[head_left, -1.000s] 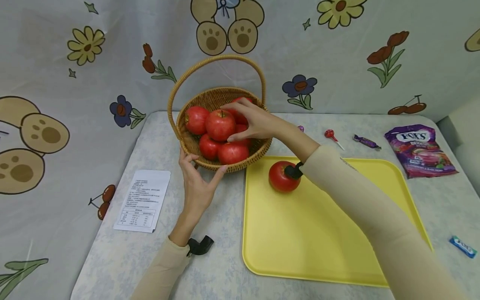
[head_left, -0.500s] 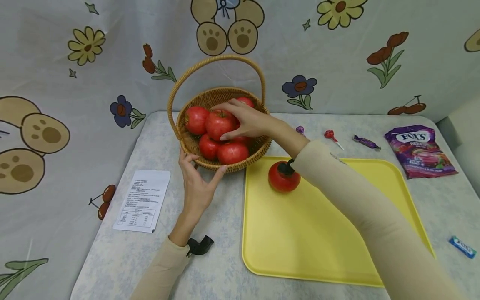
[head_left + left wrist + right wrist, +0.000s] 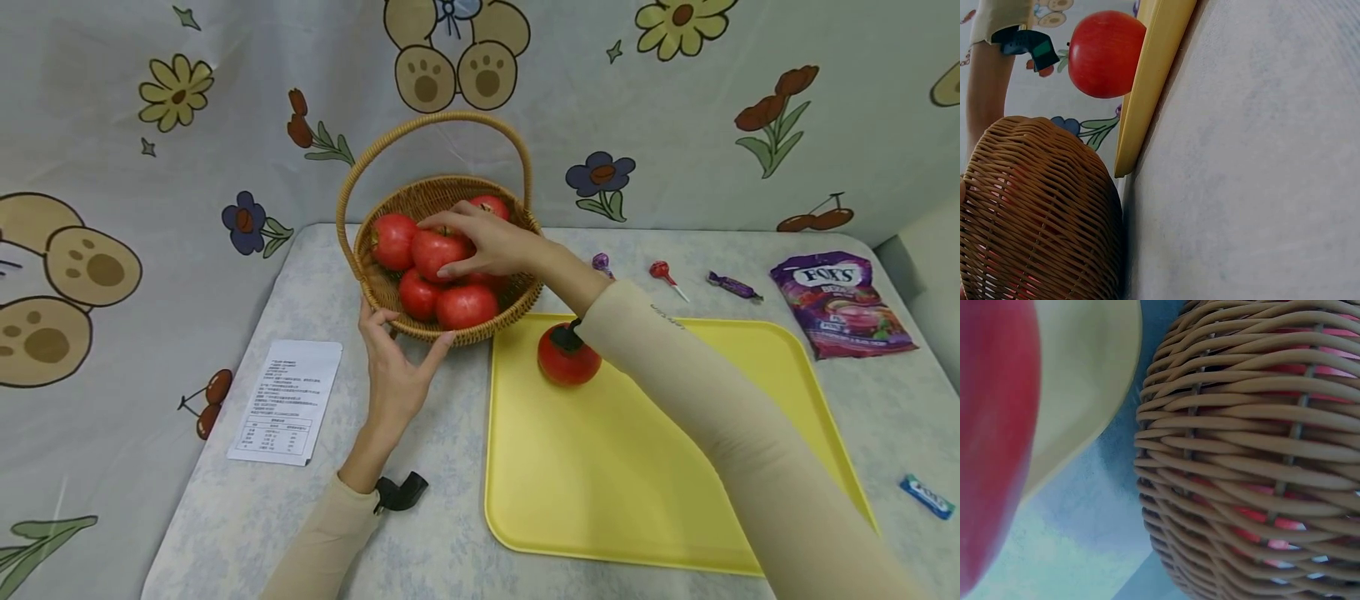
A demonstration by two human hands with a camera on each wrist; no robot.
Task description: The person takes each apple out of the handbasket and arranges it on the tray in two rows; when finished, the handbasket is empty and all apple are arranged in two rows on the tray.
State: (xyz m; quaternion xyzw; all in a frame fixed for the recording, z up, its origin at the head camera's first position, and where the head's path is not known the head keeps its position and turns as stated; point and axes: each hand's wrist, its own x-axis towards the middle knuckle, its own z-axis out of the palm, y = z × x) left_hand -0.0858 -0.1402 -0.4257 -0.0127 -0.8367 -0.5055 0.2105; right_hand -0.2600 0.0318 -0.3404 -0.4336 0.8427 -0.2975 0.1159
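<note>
In the head view, a wicker basket (image 3: 420, 196) with a tall handle holds several red apples. My right hand (image 3: 491, 240) reaches in over the basket, its fingers and thumb around the topmost apple (image 3: 433, 254), which rests among the others. At the near side of the basket, my left hand (image 3: 396, 379) holds the rim, with thumb and fingers spread along it. In the left wrist view the woven outer wall of the basket (image 3: 1041, 206) hides most of the fruit. A single apple (image 3: 567, 360) sits on the yellow tray (image 3: 615, 483), below my right forearm.
To the left lies a white printed packet (image 3: 287, 402). Behind the tray are a red lollipop (image 3: 660, 269), a purple wrapped candy (image 3: 733, 286) and a purple candy bag (image 3: 840, 302). A small blue candy (image 3: 927, 497) lies at the right. A patterned cloth hangs behind the table.
My right hand has shifted left inside the basket, from the apples on the right onto the topmost apple, uncovering an apple at the back. My left hand has stayed at the rim.
</note>
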